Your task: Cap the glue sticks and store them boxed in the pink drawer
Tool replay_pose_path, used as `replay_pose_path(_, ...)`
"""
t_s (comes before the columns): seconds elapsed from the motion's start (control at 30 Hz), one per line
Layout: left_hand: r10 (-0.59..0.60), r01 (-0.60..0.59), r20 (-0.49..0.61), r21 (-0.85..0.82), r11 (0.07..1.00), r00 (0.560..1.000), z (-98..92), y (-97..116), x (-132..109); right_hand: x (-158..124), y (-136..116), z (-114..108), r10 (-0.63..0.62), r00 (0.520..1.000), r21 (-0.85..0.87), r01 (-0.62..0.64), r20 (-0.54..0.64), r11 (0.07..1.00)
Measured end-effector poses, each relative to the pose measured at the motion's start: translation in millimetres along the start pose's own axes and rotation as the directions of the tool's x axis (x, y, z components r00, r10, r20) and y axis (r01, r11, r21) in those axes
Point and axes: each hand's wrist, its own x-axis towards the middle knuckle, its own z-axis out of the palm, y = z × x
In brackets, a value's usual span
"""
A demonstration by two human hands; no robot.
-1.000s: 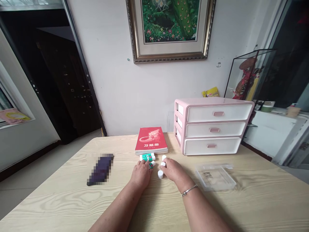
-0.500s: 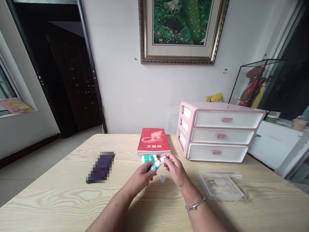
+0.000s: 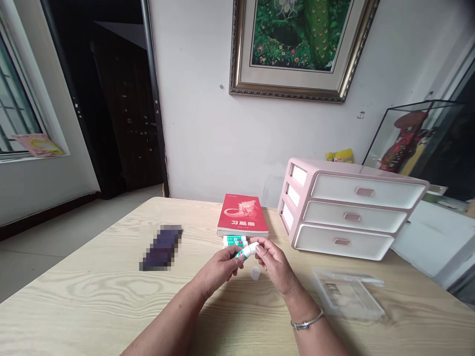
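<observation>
My left hand (image 3: 218, 269) is closed around a white and green glue stick (image 3: 244, 253), tilted up to the right. At its upper end, the thumb and fingers of my right hand (image 3: 276, 267) pinch a white cap (image 3: 254, 247); cap and tube touch, but I cannot tell how far the cap sits on. Just behind lies another green and white glue stick (image 3: 234, 241), against the front of a red book (image 3: 243, 215). On the table below my right fingers stands a small translucent cap (image 3: 256, 273).
A pink and white drawer unit (image 3: 349, 212) stands at the back right. In front of it lies a clear plastic box (image 3: 349, 296). A dark, pixelated flat object (image 3: 161, 248) rests on the left of the wooden table (image 3: 92, 287).
My right hand has brought the white cap against the end of the glue stick, closing the small gap. The whole view has shifted and tilted slightly.
</observation>
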Motion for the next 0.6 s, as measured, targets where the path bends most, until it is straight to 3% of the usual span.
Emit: replay_pose_path(0.6, -0.004, 0.001, 0.051, 0.068, 0.998, 0.999, -8.0, -3, 1, -4, -6, 1, -0.063, 0.990, 0.006, 0.063, 0.127, 0.998)
